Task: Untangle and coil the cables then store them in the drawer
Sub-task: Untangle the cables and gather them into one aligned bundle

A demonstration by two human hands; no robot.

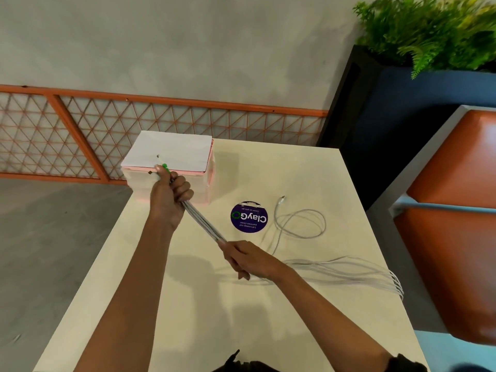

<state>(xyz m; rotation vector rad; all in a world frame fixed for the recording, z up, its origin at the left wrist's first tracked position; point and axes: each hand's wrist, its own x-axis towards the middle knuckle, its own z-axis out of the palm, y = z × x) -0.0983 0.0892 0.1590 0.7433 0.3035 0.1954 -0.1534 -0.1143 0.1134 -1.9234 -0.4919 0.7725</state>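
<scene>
Cream tabletop [268, 331], seen from above: nearest you, your right hand [248, 260] closes round a bundle of white cables [204, 222], apparently to straighten the strands, while the slack fans out in long loops toward the table's right edge. Farther up, your left hand [170, 196] fists the bundle just below its plug ends, so the stretch between both hands runs taut. A single cable [299, 224] lies loosely looped beside a round purple sticker [249, 217], apart from the bundle, seemingly set aside. Beyond, the drawer unit [171, 157] waits at the far left corner, drawers apparently closed, before an orange lattice railing [188, 102].
</scene>
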